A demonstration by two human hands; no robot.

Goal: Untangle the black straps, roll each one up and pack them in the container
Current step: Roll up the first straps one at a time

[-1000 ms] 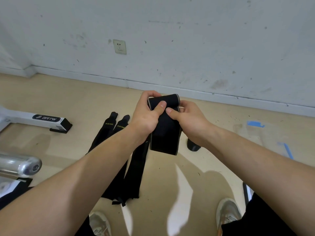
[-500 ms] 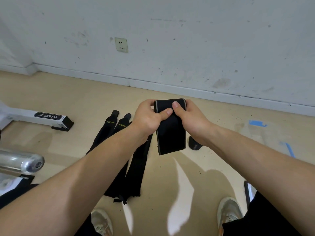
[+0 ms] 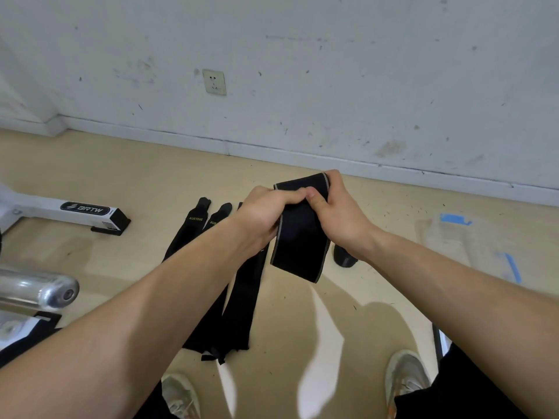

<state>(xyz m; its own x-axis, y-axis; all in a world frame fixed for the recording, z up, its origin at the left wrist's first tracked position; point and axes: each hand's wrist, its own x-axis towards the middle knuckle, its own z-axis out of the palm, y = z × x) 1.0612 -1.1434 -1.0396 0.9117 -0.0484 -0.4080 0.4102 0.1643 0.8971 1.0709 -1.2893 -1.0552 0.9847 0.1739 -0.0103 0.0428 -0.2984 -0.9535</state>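
Observation:
A wide black strap (image 3: 298,237) with grey edges is held in the air above the floor. My left hand (image 3: 266,213) and my right hand (image 3: 338,216) both grip its rolled upper end, thumbs meeting on the front. A short tail of the strap hangs below the hands. Several more black straps (image 3: 239,285) lie flat on the floor under my left forearm, their narrow ends with yellow lettering pointing to the wall. A small black rolled piece (image 3: 344,258) sits on the floor under my right wrist, partly hidden. No container can be made out.
A white machine foot (image 3: 75,210) with a black end cap lies at the left, and a chrome bar end (image 3: 45,291) below it. The white wall with a socket (image 3: 214,82) stands ahead. Blue tape marks (image 3: 453,219) are on the floor at right. My shoes (image 3: 405,376) are below.
The hanging tail of the strap has grown shorter as the roll in my hands took it up. Both hands have shifted slightly to the right and farther from me.

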